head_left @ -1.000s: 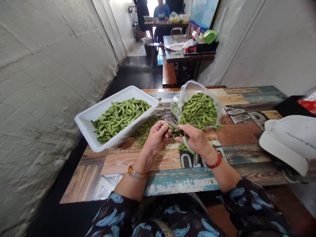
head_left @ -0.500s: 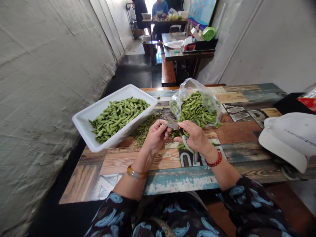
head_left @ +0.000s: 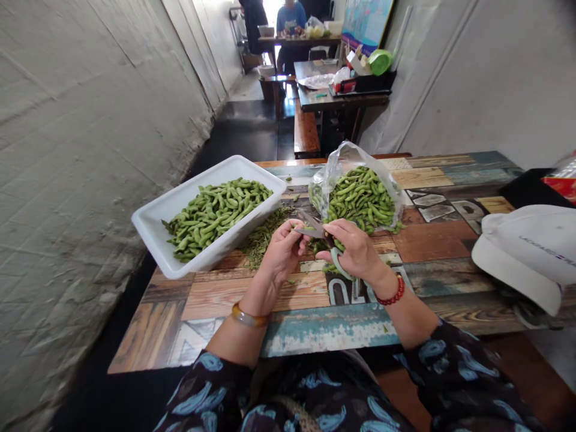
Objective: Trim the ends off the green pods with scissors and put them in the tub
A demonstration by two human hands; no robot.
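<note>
My right hand is closed round the pale green handles of a pair of scissors, whose blades stand apart and point left. At the blade tips, my left hand pinches a green pod, mostly hidden by the fingers. Left of my hands is a white tray with many green pods in it. Behind my right hand lies a clear plastic bag, open towards me, with more pods inside. Cut trimmings are heaped between tray and bag.
A white cap rests on the right of the patchwork wooden table, near a black item. Further off are a bench, a dark table with a green bowl, and a seated person in blue.
The scissor blades have opened wider beside my left fingers. Both hands have hardly moved, and the tray and bag are where they were.
</note>
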